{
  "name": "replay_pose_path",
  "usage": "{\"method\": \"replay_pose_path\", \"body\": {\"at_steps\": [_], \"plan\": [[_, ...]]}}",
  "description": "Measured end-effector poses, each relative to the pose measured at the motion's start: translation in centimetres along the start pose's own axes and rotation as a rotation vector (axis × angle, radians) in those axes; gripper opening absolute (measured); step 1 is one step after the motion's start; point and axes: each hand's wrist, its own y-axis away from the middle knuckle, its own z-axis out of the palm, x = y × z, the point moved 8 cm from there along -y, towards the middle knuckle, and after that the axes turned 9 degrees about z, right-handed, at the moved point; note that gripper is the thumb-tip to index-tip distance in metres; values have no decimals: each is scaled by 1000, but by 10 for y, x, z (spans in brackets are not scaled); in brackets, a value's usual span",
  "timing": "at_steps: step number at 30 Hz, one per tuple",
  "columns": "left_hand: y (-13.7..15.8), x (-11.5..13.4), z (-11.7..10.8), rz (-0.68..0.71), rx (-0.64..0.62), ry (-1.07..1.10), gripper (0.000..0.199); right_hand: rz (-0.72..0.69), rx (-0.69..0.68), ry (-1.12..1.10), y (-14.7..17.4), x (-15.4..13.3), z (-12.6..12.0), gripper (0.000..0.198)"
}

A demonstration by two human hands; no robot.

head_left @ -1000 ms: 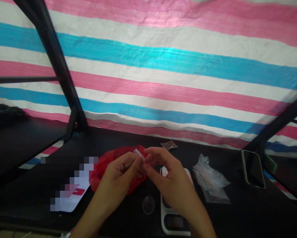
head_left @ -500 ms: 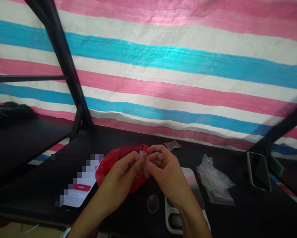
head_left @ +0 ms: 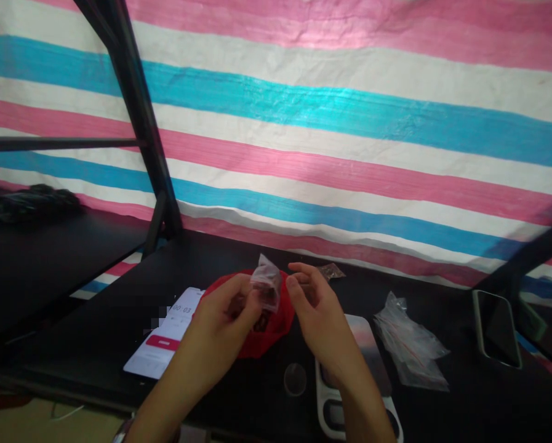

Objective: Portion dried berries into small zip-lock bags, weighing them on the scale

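Note:
My left hand (head_left: 227,314) pinches a small clear plastic bag (head_left: 267,277) between thumb and fingers. The bag stands up from the fingertips, with something dark in or behind its lower part. Just to its right is my right hand (head_left: 315,304), its thumb and fingers apart with nothing between them. Under both hands lies a red plastic bag (head_left: 257,346) with its mouth spread, dark brownish bits showing inside. A white digital scale (head_left: 322,403) is partly hidden beneath my right forearm. Left of it rests a round clear lid or dish (head_left: 295,379).
A lit phone (head_left: 146,360) showing a timer lies at left, partly behind my left forearm. To the right are a pile of clear zip bags (head_left: 412,347) and a dark-screened phone (head_left: 497,329). A filled small bag (head_left: 332,271) lies behind. Striped sheeting (head_left: 326,141) hangs beyond the black table.
My right hand has let go of the small bag and moved slightly right, its fingers opening. The left hand keeps the bag, now more fully in view. The camera has turned slightly left.

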Motion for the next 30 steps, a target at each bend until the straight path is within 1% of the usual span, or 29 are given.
{"method": "replay_pose_path", "body": {"at_steps": [2,3,5,6,8,11,14,17,19,22,25,30], "plan": [[-1,-4,-6,-32,23,108,25,132,-91,-45,-5,19,8,46],[-2,-6,-9,-43,22,127,27,199,-153,-79,-6,27,15,51],[-2,-12,-14,-64,-9,105,33,278,-235,-170,-8,39,27,58],[-2,-15,-17,-69,-23,63,34,283,-234,-210,-11,42,31,59],[-3,-20,-25,-37,-26,-101,33,250,-172,-257,-17,43,32,60],[-3,-26,-40,44,40,-488,27,154,-72,-234,-26,42,27,52],[3,-38,-50,24,77,-801,24,58,19,-106,-30,39,20,38],[9,-54,-56,-10,75,-960,35,-1,68,37,-30,37,19,30],[10,-65,-59,-23,58,-940,43,-35,75,89,-29,33,22,29],[7,-73,-62,-2,39,-752,46,-67,62,165,-25,27,27,29],[3,-70,-64,-13,73,-609,42,-98,44,228,-21,19,31,30],[4,-61,-68,-137,174,-537,45,-145,48,201,-16,6,32,23]]}}
